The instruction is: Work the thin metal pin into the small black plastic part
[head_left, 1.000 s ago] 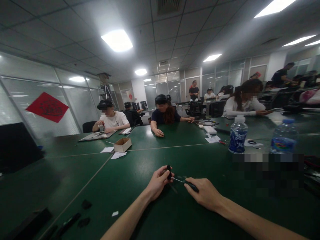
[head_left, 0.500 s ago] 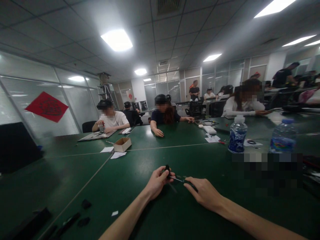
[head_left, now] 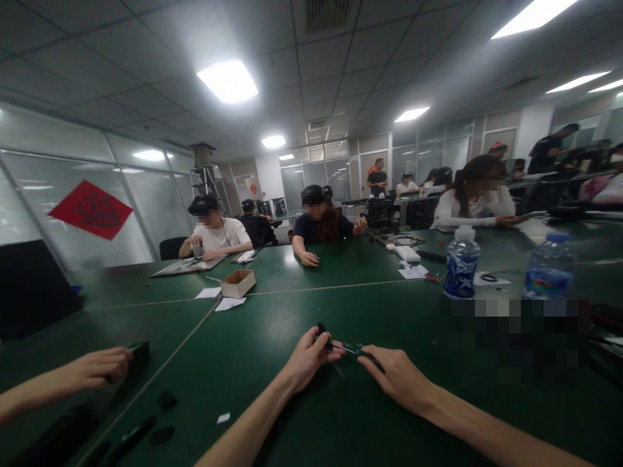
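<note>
My left hand (head_left: 311,353) pinches a small black part (head_left: 322,329) between thumb and fingers, over the green table. From the right, my right hand (head_left: 396,371) wraps round the dark handle of a screwdriver (head_left: 354,350). Its thin metal shaft points left and meets the black part at my left fingers. Where exactly the tip sits is hidden there. Both hands are closed and close together, just above the tabletop.
A co-worker's hand (head_left: 104,366) is at a dark green object (head_left: 139,351) on the left. Several black pieces (head_left: 162,434) and a white scrap (head_left: 223,418) lie nearer. Beyond stand an open cardboard box (head_left: 238,283), a blue-labelled bottle (head_left: 461,266) and another bottle (head_left: 549,269).
A co-worker's hand has come in from the left edge with the dark green object. My hands hold nearly the same place; the black part has tilted slightly. The person opposite has raised one hand.
</note>
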### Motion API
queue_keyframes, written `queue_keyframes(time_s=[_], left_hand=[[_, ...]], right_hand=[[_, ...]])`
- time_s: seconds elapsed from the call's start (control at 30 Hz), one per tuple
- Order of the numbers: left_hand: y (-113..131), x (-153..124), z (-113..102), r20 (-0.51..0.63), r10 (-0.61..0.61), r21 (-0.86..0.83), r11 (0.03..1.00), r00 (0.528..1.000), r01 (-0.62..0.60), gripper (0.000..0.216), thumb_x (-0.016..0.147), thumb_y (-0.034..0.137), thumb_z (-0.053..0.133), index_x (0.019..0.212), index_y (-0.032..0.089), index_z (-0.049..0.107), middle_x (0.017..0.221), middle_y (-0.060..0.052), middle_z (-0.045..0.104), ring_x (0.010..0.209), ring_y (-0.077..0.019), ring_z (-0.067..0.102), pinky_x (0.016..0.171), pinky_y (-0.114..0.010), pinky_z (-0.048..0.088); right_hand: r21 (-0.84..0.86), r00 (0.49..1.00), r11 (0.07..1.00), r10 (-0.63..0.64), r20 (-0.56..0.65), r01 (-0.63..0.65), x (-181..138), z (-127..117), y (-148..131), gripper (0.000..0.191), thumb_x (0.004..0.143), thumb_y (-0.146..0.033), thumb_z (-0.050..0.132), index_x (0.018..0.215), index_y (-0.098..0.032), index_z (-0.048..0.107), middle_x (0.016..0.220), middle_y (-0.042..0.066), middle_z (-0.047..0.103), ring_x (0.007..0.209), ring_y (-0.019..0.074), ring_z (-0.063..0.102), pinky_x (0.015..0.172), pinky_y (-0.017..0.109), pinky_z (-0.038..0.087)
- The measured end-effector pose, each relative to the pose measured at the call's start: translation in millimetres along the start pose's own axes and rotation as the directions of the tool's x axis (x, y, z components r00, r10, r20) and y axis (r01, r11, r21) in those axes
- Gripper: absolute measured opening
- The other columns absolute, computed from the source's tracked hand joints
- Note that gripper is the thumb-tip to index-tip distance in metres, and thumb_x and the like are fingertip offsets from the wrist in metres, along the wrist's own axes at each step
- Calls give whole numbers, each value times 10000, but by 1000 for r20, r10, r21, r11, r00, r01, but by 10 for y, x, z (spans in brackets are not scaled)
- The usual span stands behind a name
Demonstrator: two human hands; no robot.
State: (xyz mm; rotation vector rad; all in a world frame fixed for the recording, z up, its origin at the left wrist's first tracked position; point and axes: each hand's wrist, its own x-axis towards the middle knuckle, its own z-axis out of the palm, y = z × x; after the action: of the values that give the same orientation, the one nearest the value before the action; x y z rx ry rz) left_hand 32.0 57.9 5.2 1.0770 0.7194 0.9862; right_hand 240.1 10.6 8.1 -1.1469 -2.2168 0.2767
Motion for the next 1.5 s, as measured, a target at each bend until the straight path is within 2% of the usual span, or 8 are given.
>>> queue_keyframes(time_s=[0.3, 0.43, 0.53, 0.7, 0.8, 1.13, 1.3, 1.5], left_hand=[[-16, 15, 31, -39, 0, 12, 1000, 999, 0, 240, 825, 349, 582, 876, 149, 460, 842, -98, 663, 755, -150, 662, 697, -239, 514], [-24, -18, 68, 28, -38, 108, 994, 999, 35, 307, 801, 389, 604, 899, 150, 438, 807, -103, 665, 723, -180, 672, 686, -288, 523], [-39, -8, 62, -13, -24, 94, 995, 1000, 25, 288, 822, 390, 575, 896, 148, 438, 820, -113, 663, 728, -178, 668, 694, -295, 516], [-86, 79, -14, -60, 34, -30, 999, 998, -36, 244, 838, 369, 549, 897, 145, 474, 853, -110, 646, 736, -164, 635, 676, -281, 484], [-86, 94, -40, -65, 97, -66, 993, 993, -102, 228, 813, 352, 587, 895, 145, 538, 925, -87, 609, 793, -149, 588, 671, -258, 458], [-17, 34, 7, -75, 115, -4, 993, 990, -116, 378, 700, 358, 713, 998, 145, 620, 841, -41, 572, 787, -139, 539, 742, -272, 418], [-13, 28, 6, -40, 126, 28, 992, 991, -125, 307, 699, 337, 712, 919, 135, 643, 856, -49, 592, 815, -148, 541, 771, -274, 412], [60, -41, 45, 32, 128, 239, 962, 991, -132, 300, 732, 352, 663, 935, 130, 644, 843, -45, 612, 781, -155, 540, 715, -261, 398]], right_hand=[[23, 1000, 1000, 10, -1, -10, 15, -13, -34, 435, 954, -417, 279, 987, -143, 615, 898, 97, 672, 776, 195, 646, 680, 294, 512], [119, 964, 965, 246, -105, -233, 92, -46, 148, 475, 945, -443, 240, 990, -130, 595, 737, 71, 653, 600, 185, 623, 537, 281, 475], [151, 922, 932, 352, -162, -329, 134, -93, 271, 467, 935, -461, 252, 965, -139, 588, 698, 52, 635, 582, 186, 609, 526, 282, 455], [125, 989, 981, 147, 13, -148, 91, -142, 170, 389, 944, -434, 283, 958, -182, 579, 739, 19, 620, 611, 150, 590, 572, 259, 462], [71, 995, 997, 35, 96, -41, 62, -149, 81, 365, 945, -402, 307, 946, -167, 587, 814, 42, 623, 699, 159, 593, 643, 279, 476], [80, 993, 997, 7, 116, -16, 66, -138, 132, 341, 943, -369, 353, 1009, -146, 602, 910, 65, 640, 784, 163, 602, 711, 280, 484], [63, 996, 997, -39, 81, 34, 64, -121, 136, 319, 923, -334, 383, 966, -137, 630, 868, 70, 653, 749, 166, 602, 689, 276, 472], [0, 994, 998, -70, 90, 70, 47, -128, 128, 315, 899, -316, 410, 886, -130, 664, 756, 61, 650, 634, 156, 583, 602, 261, 444]])
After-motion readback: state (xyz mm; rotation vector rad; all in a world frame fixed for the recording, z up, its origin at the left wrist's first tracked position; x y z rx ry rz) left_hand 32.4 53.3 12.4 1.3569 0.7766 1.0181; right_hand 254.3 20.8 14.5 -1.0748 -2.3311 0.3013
